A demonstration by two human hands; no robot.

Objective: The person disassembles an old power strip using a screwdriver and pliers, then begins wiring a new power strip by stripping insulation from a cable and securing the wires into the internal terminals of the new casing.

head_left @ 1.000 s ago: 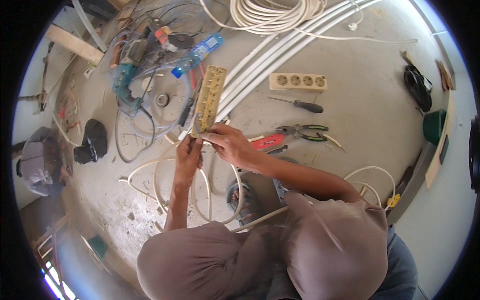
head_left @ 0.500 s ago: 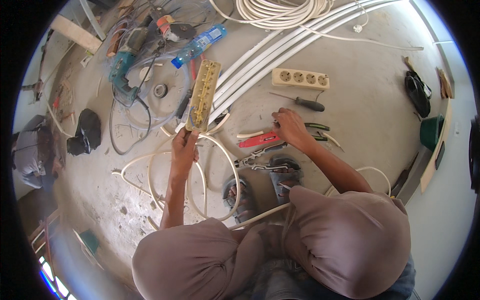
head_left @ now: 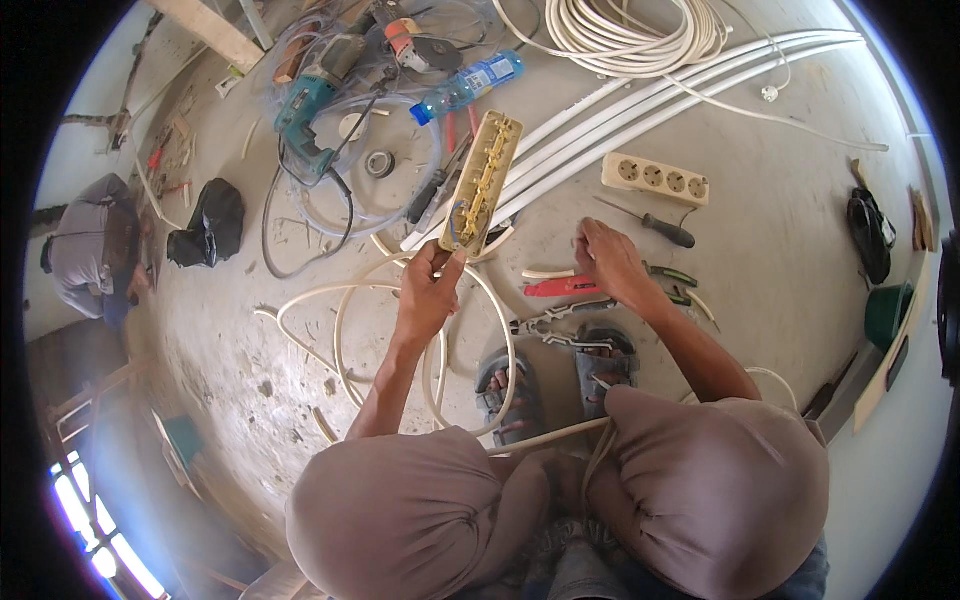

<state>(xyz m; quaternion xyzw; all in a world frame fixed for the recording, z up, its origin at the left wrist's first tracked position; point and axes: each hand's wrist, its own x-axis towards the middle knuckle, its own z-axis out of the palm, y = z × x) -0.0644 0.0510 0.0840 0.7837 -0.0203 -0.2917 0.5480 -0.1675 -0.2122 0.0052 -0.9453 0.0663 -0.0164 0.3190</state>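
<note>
My left hand (head_left: pixel 430 298) grips the lower end of an opened power strip housing (head_left: pixel 487 170), raised and tilted over the floor. Yellow metal contact strips and a bit of blue wire show inside it. The fingers of my right hand (head_left: pixel 612 262) are curled together above the tools; whatever they may hold is too small to make out. Below that hand lie a red-handled tool (head_left: pixel 558 287) and green-and-black-handled pliers (head_left: pixel 672 273), partly hidden by it. The matching socket cover (head_left: pixel 655 180) rests face up beyond, near a screwdriver (head_left: pixel 665 228).
Wire strippers (head_left: pixel 562 318) lie before my sandals. White cable loops (head_left: pixel 345 345) spread below my left hand. Farther off are white conduits (head_left: pixel 570 140), a cable coil (head_left: pixel 640 45), a bottle (head_left: pixel 470 85), a drill (head_left: pixel 305 110) and an angle grinder (head_left: pixel 415 45). Another person (head_left: pixel 95 245) crouches at left.
The view has swung, so the scene sits farther right. My left hand still holds the housing, now tilted a little more. My right hand has drawn slightly left relative to the tools.
</note>
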